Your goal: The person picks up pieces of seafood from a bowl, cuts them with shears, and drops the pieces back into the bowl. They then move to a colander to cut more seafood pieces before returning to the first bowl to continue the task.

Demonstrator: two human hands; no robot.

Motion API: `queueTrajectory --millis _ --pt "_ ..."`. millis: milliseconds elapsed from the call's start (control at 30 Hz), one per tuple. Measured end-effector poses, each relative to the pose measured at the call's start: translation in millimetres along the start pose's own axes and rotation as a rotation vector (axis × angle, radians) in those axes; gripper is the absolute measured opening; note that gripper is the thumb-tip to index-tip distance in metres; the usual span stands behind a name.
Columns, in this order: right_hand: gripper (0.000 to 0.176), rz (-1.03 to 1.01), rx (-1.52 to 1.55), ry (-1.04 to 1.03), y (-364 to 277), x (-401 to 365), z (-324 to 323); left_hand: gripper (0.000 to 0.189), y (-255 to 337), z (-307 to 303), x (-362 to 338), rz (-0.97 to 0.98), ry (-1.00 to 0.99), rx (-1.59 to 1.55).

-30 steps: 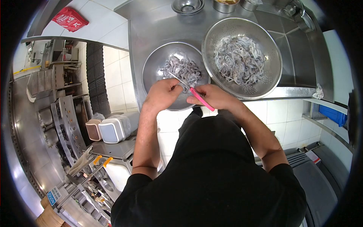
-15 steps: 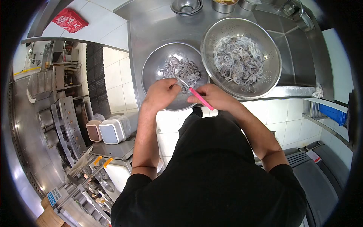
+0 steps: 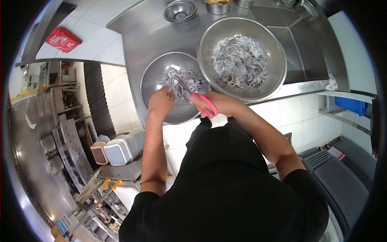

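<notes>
Pink-handled scissors [image 3: 212, 105] are in my right hand [image 3: 219, 103], at the near right rim of a steel bowl [image 3: 151, 76]. Their blades reach over grey-white strips that look like squid tentacles [image 3: 189, 78] in that bowl. My left hand [image 3: 160, 103] is at the bowl's near left side, fingers closed together beside the strips. What sits between those fingers is too small to make out. Touching the bowl on its right is a large perforated colander [image 3: 276, 52], holding a bigger heap of similar strips [image 3: 242, 62].
Stacked small steel bowls [image 3: 179, 12] and a steel container [image 3: 217, 7] stand at the back of the steel counter [image 3: 141, 40]. A sink basin [image 3: 310, 56] lies to the right. Lidded bins [image 3: 117, 152] are at my left, and a red packet [image 3: 63, 39] lies farther off.
The camera view has shifted. My left hand has moved left, away from the scissor tips. The scissors reach further over the strips, and their handles are turned and spread wider.
</notes>
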State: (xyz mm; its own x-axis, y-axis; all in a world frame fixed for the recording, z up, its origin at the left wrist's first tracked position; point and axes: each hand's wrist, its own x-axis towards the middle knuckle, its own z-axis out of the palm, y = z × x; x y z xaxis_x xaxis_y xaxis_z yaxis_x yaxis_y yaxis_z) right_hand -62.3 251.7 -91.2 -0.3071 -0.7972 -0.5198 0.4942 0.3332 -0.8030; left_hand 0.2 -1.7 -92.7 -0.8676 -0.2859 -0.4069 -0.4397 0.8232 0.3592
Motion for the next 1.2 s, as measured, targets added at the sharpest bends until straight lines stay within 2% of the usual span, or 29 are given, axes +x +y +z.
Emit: queueTrajectory --millis 67,133,233,467,567,667,767,867,1067,1200 --pt "0.078 0.041 0.21 -0.057 0.5 1.3 -0.1 0.05 -3.4 9.3 7.3 -0.019 0.009 0.05" --pt "0.078 0.091 0.418 -0.123 3.7 3.5 -4.2 0.054 -2.8 16.5 8.6 0.083 0.1 0.025" --pt "0.077 0.094 0.479 -0.126 9.9 -3.2 -12.0 0.054 8.0 15.6 7.0 0.195 0.178 0.0" --pt "0.072 -0.036 0.225 0.193 7.0 -81.1 -47.6 0.025 76.2 6.9 9.6 0.3 0.249 -0.208" --pt "0.073 -0.03 0.181 0.421 13.0 -126.7 -74.7 0.018 119.5 13.1 11.8 0.399 0.207 -0.255" --pt "0.072 -0.066 0.202 0.623 34.8 -171.3 -109.0 0.016 147.9 45.6 33.3 0.607 0.181 -0.186" --pt "0.07 -0.098 0.244 0.818 32.5 -208.4 -123.0 0.018 190.9 69.3 47.0 0.659 0.069 -0.085" --pt "0.07 -0.154 0.319 0.915 45.6 -230.6 -138.0 0.018 223.0 92.6 68.1 0.61 0.021 0.045" --pt "0.075 -0.126 0.338 0.835 84.1 -253.6 -164.7 0.02 261.6 144.6 91.6 0.608 -0.136 0.138" --pt "0.074 -0.095 0.37 0.82 86.0 -256.1 -173.3 0.024 271.7 171.7 97.2 0.601 -0.154 0.251"
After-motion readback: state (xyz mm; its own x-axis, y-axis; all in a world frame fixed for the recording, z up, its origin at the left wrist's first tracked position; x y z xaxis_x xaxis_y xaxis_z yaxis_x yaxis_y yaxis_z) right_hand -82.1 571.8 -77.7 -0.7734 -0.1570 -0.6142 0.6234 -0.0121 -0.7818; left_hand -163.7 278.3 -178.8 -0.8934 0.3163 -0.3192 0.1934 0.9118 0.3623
